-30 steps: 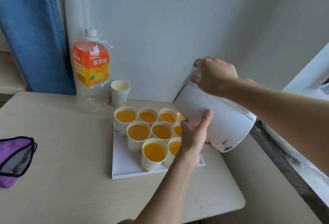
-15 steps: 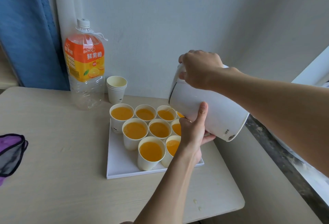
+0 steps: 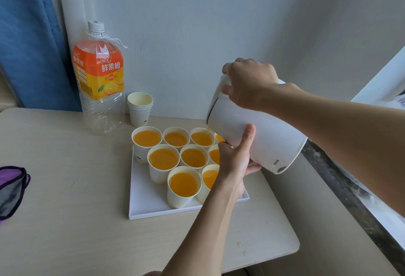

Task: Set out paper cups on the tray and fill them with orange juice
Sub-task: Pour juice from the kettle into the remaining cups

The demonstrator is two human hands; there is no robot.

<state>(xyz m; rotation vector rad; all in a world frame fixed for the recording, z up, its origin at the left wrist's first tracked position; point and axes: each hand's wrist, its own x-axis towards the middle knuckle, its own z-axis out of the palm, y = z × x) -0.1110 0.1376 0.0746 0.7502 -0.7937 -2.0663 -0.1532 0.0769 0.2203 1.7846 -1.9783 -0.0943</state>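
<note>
Several paper cups (image 3: pixel 184 185) full of orange juice stand close together on a white tray (image 3: pixel 144 201) on the table. Above the tray's right side a white jug (image 3: pixel 269 142) is tilted left, its spout over the back-row cup (image 3: pixel 202 138), where a thin stream of juice falls. My right hand (image 3: pixel 249 82) grips the jug's handle at the top. My left hand (image 3: pixel 236 159) supports the jug from below, thumb up along its side and fingers under its body. Part of the right-hand cups is hidden behind my left hand and the jug.
A large, nearly empty orange juice bottle (image 3: pixel 99 82) stands at the back left by the wall. A small stack of empty cups (image 3: pixel 140 109) sits beside it. A purple and grey cloth (image 3: pixel 11 190) lies at the table's left edge. Juice drops (image 3: pixel 239 244) dot the table front.
The jug has tipped a little further and its spout has come over the back-row cup, with juice now running out. Both hands keep their hold. The view has shifted slightly.
</note>
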